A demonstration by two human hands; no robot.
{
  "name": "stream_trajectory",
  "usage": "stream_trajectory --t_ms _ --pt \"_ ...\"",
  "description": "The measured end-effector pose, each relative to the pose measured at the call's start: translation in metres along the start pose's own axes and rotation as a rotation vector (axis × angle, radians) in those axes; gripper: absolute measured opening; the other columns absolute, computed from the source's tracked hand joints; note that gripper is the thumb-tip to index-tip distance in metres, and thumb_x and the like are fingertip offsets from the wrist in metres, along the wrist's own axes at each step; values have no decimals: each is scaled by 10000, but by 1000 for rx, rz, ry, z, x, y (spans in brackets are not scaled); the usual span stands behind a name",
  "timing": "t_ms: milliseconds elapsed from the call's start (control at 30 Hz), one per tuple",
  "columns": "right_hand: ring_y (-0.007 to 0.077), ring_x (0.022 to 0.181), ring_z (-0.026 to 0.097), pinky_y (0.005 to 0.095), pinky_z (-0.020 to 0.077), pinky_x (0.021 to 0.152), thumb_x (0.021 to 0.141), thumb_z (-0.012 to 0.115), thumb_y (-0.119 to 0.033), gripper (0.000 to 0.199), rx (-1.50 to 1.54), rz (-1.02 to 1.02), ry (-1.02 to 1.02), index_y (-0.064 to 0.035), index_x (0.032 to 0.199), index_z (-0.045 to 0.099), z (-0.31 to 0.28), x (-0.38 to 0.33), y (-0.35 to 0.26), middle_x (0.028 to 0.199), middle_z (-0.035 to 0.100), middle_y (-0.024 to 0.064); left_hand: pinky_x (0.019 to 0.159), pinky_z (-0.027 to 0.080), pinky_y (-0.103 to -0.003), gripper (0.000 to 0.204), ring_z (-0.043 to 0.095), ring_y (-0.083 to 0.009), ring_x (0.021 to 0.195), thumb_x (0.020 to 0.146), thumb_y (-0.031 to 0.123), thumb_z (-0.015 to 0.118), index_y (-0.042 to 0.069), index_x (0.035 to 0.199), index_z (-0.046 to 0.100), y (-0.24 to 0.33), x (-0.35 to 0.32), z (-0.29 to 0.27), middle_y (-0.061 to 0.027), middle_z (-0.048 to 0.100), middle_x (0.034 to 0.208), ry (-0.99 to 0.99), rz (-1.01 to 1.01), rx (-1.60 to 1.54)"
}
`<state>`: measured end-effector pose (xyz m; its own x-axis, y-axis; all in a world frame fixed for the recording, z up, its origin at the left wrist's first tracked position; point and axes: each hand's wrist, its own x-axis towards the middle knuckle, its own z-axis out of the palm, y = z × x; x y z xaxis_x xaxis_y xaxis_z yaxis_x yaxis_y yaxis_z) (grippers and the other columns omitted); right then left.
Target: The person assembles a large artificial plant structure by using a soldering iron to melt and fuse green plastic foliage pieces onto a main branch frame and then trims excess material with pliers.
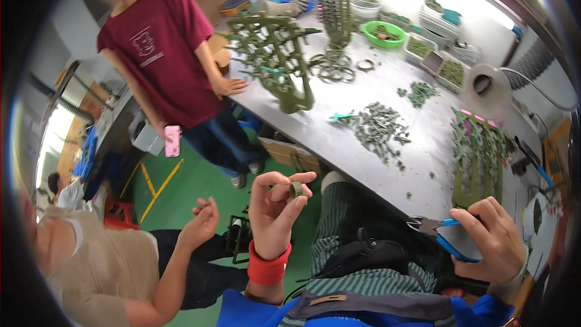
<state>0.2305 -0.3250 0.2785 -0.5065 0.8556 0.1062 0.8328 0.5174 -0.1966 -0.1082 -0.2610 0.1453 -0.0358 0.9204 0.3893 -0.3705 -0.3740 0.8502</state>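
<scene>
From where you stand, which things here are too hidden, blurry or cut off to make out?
- Small olive ring, head view: the left hand fingertips cover part of it; too small for detail.
- Blue-handled cutters: the right hand hides the handles' ends.
- Pile of green parts on the grey table: too small to tell shapes.
- Bins at the table's far end: washed out by glare.

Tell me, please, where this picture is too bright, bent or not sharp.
Head view: glare whitens the far end of the grey table; fisheye bends its edge and darkens the corners; the left hand pinching a small olive ring and the right hand with blue-handled cutters are slightly soft.
</scene>
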Motion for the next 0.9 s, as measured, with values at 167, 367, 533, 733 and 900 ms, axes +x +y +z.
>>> stream_trajectory --t_ms 167,367,533,733,900 --pt "306 833 540 404 490 740 564 793 -178 683 81 35 5 9 1200 628 9 -17 16 953 531 125 843 530 -249 254 618 -166 958 974 25 588 31 1214 503 -52 14 21 -244 603 1265 -48 -336 -380" --pt "296 839 541 396 488 751 585 807 -175 707 155 91 -12 23 1235 610 23 -32 30 949 543 129 864 573 -232 256 661 -174 1018 960 -35 582 36 1205 556 -91 20 37 -210 607 1276 -27 -564 -485" --pt "296 835 539 396 486 747 593 819 -184 742 219 112 -40 19 1269 591 33 -37 41 946 550 134 881 569 -248 218 655 -172 1036 945 -31 611 56 1139 566 -108 23 47 -198 586 1320 -54 -550 -352" --pt "291 824 532 388 478 730 590 830 -186 763 256 130 -41 9 1286 587 44 -37 49 952 560 135 903 555 -259 166 658 -173 1054 943 -23 621 54 1086 587 -122 23 46 -201 591 1324 -79 -589 -289" --pt "286 806 520 390 470 714 606 833 -191 751 279 149 -50 15 1284 586 48 -39 52 941 554 139 939 541 -286 134 659 -182 1070 938 -27 625 44 1050 606 -130 21 46 -197 593 1325 -106 -595 -247"
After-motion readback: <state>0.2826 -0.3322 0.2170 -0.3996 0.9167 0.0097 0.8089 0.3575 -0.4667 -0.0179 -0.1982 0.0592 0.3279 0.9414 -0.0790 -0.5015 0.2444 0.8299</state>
